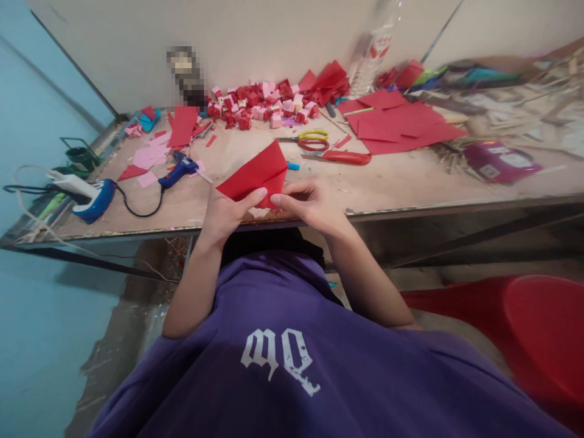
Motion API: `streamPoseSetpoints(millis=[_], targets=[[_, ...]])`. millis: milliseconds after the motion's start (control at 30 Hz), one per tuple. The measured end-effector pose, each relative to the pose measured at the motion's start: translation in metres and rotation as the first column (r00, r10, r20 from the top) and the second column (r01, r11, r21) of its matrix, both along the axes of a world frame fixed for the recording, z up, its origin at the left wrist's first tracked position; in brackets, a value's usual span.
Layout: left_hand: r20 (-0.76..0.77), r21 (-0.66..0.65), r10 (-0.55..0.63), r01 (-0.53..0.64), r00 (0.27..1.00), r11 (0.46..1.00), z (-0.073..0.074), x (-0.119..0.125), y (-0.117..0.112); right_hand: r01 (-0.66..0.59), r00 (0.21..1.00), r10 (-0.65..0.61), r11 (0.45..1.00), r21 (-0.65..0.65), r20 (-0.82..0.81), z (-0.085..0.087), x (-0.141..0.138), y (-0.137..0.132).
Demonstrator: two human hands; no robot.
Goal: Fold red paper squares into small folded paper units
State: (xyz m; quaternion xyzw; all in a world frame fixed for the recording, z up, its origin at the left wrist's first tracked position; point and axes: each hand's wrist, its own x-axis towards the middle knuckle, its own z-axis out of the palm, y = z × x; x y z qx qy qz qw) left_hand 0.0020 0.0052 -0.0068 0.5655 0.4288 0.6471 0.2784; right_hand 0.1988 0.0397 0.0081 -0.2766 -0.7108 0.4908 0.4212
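Nearest is the person's purple shirt (260, 304) with pale letters on the chest, and to the right of it a red plastic seat (542, 322). Just past the shirt, over the front edge of the table (396, 188), both hands are on one folded piece of red paper (255, 171). The left hand (228, 210) is clamped on its lower side, thumb lying flat on top; the right hand (314, 202) pinches its lower right corner, thumb on top and the other fingers partly hidden behind. The two thumb tips are close together but apart.

On the left of the table sits a blue and white power strip (98, 202), and near it a blue glue gun (179, 170) lies with its black cord looping down. Just behind the red paper is a small blue piece (293, 166). Beyond that lie a red-handled knife (347, 157) and, a little farther back, scissors (300, 140) with yellow and red handles. To the right is a shiny purple packet (499, 162), with red sheets (396, 129) stacked behind it. Farthest back, a heap of red and pink paper cubes (260, 104) and a clear bottle (370, 67) stand near the pale wall (283, 36)
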Motion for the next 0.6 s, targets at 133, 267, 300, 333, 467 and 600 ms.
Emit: streamPoseSetpoints(millis=[133,267,300,333,467,600], targets=[[-0.034,-0.046,-0.042,0.040,0.999,0.998,-0.0012,-0.0017,-0.0015,-0.018,0.999,0.018,1.000,0.001,-0.047,0.0009,-0.0002,0.0005],[-0.039,-0.040,-0.037,0.036,0.999,0.999,-0.0008,-0.0015,-0.0018,0.028,0.997,-0.029,1.000,-0.009,-0.072,0.0022,-0.0011,-0.0005],[-0.041,-0.035,-0.040,0.039,0.998,0.999,-0.0004,-0.0012,-0.0016,0.034,0.996,-0.036,0.999,-0.016,-0.086,0.0025,-0.0012,-0.0009],[-0.041,-0.034,-0.046,0.045,0.998,0.998,0.0002,-0.0007,-0.0015,0.036,0.994,-0.038,0.999,-0.023,-0.103,0.0028,-0.0013,-0.0012],[-0.019,-0.055,-0.062,0.061,0.998,0.997,0.0035,0.0007,-0.0025,0.055,0.991,-0.059,0.998,-0.035,-0.123,0.0022,-0.0013,-0.0005],[-0.052,-0.054,-0.064,0.061,0.997,0.997,0.0057,0.0007,-0.0037,0.065,0.984,-0.073,0.996,-0.054,-0.161,-0.0018,-0.0016,0.0044]])
